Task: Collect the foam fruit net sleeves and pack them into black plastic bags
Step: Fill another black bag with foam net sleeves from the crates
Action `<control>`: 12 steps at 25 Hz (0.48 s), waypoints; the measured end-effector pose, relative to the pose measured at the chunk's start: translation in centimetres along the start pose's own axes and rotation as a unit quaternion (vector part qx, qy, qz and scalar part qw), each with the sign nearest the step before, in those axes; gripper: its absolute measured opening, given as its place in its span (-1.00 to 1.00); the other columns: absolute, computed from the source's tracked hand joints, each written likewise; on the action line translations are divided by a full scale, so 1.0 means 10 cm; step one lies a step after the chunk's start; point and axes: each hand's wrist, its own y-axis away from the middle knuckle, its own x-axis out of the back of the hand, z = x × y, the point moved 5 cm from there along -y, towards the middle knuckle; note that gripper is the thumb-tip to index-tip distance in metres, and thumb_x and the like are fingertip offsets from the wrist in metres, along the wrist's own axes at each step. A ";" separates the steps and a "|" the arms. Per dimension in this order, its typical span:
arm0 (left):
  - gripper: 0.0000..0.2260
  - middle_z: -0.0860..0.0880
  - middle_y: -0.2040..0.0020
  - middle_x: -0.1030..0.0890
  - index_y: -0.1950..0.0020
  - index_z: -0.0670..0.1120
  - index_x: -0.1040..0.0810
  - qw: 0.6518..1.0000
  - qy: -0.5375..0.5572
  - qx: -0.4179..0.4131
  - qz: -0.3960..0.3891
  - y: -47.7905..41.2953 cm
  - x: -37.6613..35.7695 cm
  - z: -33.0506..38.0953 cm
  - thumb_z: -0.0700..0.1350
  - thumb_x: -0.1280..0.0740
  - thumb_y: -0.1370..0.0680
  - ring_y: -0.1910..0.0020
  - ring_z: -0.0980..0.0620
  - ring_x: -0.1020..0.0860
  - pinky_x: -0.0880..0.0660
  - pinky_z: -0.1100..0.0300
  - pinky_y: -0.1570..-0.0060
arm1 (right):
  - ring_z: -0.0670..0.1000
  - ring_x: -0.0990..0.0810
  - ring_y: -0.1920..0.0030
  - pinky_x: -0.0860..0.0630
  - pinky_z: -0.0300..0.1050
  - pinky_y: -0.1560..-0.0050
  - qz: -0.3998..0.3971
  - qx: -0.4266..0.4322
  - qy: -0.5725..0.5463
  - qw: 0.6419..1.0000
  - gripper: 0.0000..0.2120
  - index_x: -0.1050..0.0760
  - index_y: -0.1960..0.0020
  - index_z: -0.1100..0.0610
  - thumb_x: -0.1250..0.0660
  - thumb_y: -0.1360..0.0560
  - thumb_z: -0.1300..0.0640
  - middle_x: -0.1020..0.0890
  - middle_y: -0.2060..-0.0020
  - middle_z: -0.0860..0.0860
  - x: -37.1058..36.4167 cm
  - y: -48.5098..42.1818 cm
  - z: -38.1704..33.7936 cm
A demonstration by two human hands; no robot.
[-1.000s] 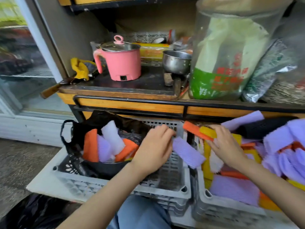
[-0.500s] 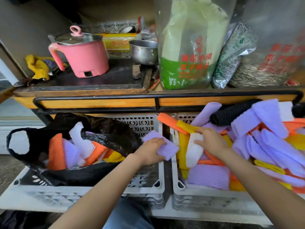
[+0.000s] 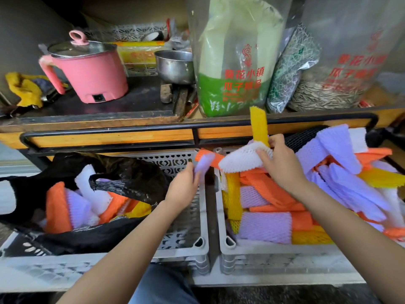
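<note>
Head view. The left hand pinches a small purple sleeve at its fingertips. The sleeve is a soft lilac foam mesh, blurred here. The right hand is closed round two sleeves at once. One is a white sleeve with a plain diamond net pattern, its body curving out to the left of the hand. The other is a yellow sleeve, a narrow flat strip standing upright above the knuckles. Between the two hands an orange sleeve lies across the neighbouring crate rims, partly behind the purple one.

Left of the left hand, the black plastic bag lies open in the left crate, its glossy, crinkled mouth sagging. Inside it, orange, white, purple and yellow sleeves are packed close together.

Under and to the right of the right hand, the right crate holds a loose pile of sleeves. These are flattened tubes of foam net in purple, orange, yellow and white, lying criss-cross. A black net sleeve lies just beyond the hand.

Beyond both hands a wooden shelf carries a pink pot with a glass lid and a steel bowl. It also carries a clear seed bag printed in red.
</note>
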 end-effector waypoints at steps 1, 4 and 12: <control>-0.83 -0.03 0.29 -0.48 0.02 -0.15 -0.35 0.997 0.067 0.035 0.035 0.01 0.10 0.06 -0.06 -0.11 -0.65 0.33 -0.06 -0.50 -0.36 0.11 0.35 | 0.24 -0.54 -0.04 -0.39 0.01 0.10 0.026 0.005 -0.019 0.999 -0.68 -0.31 -0.18 0.23 -0.28 -0.55 0.07 -0.56 -0.05 0.19 0.05 0.01 -0.07; -0.79 -0.01 0.30 -0.40 0.00 -0.19 -0.32 0.956 0.255 0.126 0.071 0.04 0.24 0.25 -0.05 -0.07 -0.66 0.37 0.08 -0.39 -0.36 0.23 0.38 | 0.11 -0.49 0.03 -0.24 -0.15 0.17 0.066 0.008 -0.086 0.994 -0.74 -0.30 -0.08 0.20 -0.31 -0.53 0.10 -0.52 0.02 0.11 0.10 0.08 -0.30; -0.71 -0.12 -0.15 -0.60 -0.27 -0.15 -0.44 0.825 0.557 0.102 0.009 0.22 0.25 0.48 -0.06 -0.24 -0.59 -0.12 -0.06 -0.59 -0.54 0.08 -0.10 | 0.03 -0.50 -0.01 -0.36 -0.23 0.08 -0.065 -0.025 -0.214 0.974 -0.63 -0.30 -0.18 0.24 -0.38 -0.48 0.17 -0.53 -0.01 0.06 -0.43 0.36 -0.45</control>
